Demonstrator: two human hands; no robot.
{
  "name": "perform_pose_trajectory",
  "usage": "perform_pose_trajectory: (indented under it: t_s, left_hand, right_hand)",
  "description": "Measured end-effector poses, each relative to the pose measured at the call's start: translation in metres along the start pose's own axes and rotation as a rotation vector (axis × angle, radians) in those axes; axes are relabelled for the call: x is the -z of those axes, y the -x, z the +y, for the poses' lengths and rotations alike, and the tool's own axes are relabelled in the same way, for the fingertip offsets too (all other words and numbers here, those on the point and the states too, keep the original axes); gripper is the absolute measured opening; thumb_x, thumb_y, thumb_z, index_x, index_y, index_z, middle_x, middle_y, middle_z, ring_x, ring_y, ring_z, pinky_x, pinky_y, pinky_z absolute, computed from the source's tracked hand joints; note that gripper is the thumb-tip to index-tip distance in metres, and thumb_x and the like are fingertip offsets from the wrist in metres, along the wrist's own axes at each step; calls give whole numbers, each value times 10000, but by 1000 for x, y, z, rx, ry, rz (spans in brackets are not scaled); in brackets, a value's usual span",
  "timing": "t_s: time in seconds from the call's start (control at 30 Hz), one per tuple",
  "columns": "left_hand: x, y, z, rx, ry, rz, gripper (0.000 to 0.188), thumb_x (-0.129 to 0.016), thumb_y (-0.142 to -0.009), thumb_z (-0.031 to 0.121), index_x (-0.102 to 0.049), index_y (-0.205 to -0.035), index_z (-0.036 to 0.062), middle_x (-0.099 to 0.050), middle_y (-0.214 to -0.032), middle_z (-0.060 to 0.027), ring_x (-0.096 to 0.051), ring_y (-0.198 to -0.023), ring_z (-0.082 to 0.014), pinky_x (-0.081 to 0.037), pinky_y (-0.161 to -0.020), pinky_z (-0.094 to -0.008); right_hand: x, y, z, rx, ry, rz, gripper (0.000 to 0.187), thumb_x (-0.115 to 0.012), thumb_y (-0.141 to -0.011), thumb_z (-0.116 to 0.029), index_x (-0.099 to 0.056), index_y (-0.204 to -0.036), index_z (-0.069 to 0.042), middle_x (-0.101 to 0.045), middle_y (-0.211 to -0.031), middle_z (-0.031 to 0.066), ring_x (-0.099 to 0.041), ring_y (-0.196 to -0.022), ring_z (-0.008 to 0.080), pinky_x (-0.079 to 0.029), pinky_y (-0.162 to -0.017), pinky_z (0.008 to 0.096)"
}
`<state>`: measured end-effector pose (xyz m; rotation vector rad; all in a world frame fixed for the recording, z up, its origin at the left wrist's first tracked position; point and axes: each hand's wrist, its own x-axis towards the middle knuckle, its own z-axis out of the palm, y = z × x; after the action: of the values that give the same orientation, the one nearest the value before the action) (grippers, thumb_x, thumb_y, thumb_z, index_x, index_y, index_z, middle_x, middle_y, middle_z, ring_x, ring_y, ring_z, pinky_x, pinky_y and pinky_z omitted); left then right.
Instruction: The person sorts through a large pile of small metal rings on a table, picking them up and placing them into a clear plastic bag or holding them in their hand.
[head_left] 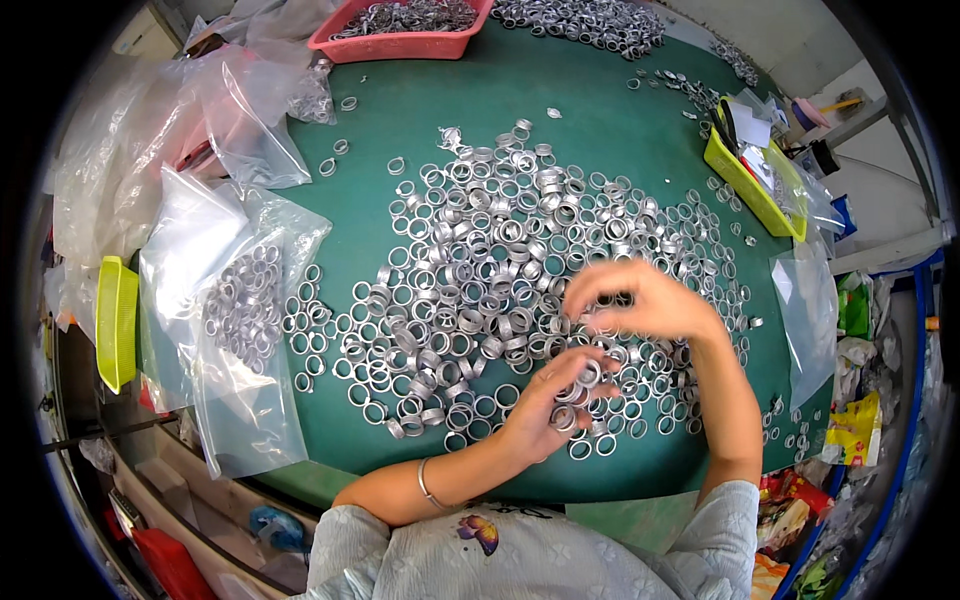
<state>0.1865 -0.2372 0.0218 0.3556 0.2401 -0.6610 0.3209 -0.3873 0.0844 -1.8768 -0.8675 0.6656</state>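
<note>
A broad heap of silver metal rings [490,250] spreads over the green tabletop [350,215]. My left hand [545,405], palm turned up at the near side of the heap, has its fingers curled around a few metal rings [588,375]. Just above and to the right, my right hand [645,300] is bent over the heap, thumb and fingers curving toward the left hand. Motion blurs its fingertips, so whether a ring is between them cannot be made out.
A clear plastic bag [255,420] with more rings lies at the left, beside a yellow-green basket [118,325]. A pink tray [400,48] of metal parts stands at the far edge. Another yellow-green basket [745,185] sits at the right, near a plastic bag [805,320].
</note>
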Motion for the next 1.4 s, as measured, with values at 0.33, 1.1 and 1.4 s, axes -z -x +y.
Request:
perform_pose_trajectory:
  t_s: [0.33, 1.1, 1.4]
  left_hand:
    - [8, -2, -2, 149, 57, -171, 443, -331, -957, 472, -547, -1013, 89, -525, -1038, -109, -595, -872, -233, -507, -426, -205]
    - [9, -2, -13, 286, 44, -230, 427, -347, -971, 442, -557, -906, 76, -563, -906, -67, -610, -694, -139, -431, -368, -185]
    - [8, 1, -14, 323, -100, -203, 342, -414, -962, 390, -558, -926, 81, -559, -942, -89, -599, -746, -177, -413, -396, -188]
  right_hand:
    - [2, -67, 70, 38, 723, 404, 367, -658, -793, -348, -605, -1061, -102, -468, -1230, 173, -430, -1169, 341, -345, -972, 447]
    - [-40, -21, 22, 147, 709, 171, 397, -711, -744, -291, -603, -1055, -69, -426, -1311, 165, -428, -1176, 348, -375, -928, 436]
    - [0, -41, 16, -15, 249, 393, 182, -631, -826, -145, -652, -932, 2, -669, -939, 93, -620, -911, 209, -462, -826, 332]
